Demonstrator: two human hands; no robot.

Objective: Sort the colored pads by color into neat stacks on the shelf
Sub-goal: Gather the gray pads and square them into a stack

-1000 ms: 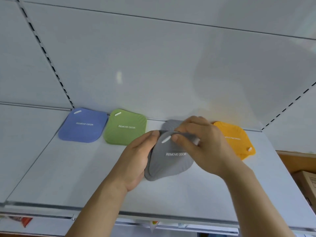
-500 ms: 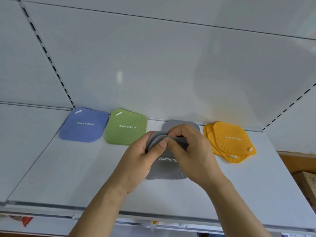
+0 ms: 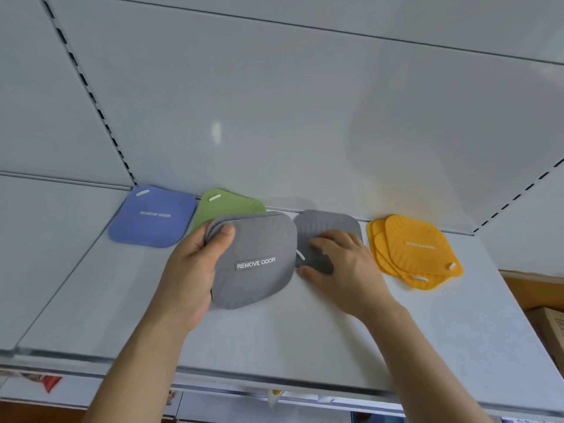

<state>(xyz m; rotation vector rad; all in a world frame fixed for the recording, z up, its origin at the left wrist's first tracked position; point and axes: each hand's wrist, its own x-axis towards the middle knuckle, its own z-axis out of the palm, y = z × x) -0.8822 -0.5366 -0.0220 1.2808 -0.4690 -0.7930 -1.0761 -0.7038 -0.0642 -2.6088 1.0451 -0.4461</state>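
On the white shelf [image 3: 274,346] lie a blue pad [image 3: 152,218], a green pad [image 3: 222,206] partly hidden, a grey pad [image 3: 329,224] and a fanned stack of orange pads [image 3: 412,251]. My left hand [image 3: 189,270] grips a small bundle of grey pads [image 3: 259,261] by its left edge, thumb on top, lifted above the shelf in front of the green pad. My right hand [image 3: 338,264] rests on the lying grey pad, fingers spread and slightly bent, thumb at its near edge.
The shelf's back wall rises right behind the pads. A slotted upright [image 3: 91,99] runs at the left and another at the far right. A cardboard box [image 3: 549,328] shows beyond the right edge. The shelf's front rail [image 3: 244,380] runs across the bottom.
Both hands held the grey pads together at the centre. Now my left hand has carried the bundle leftward, and my right hand has let go and moved onto the grey pad lying on the shelf.
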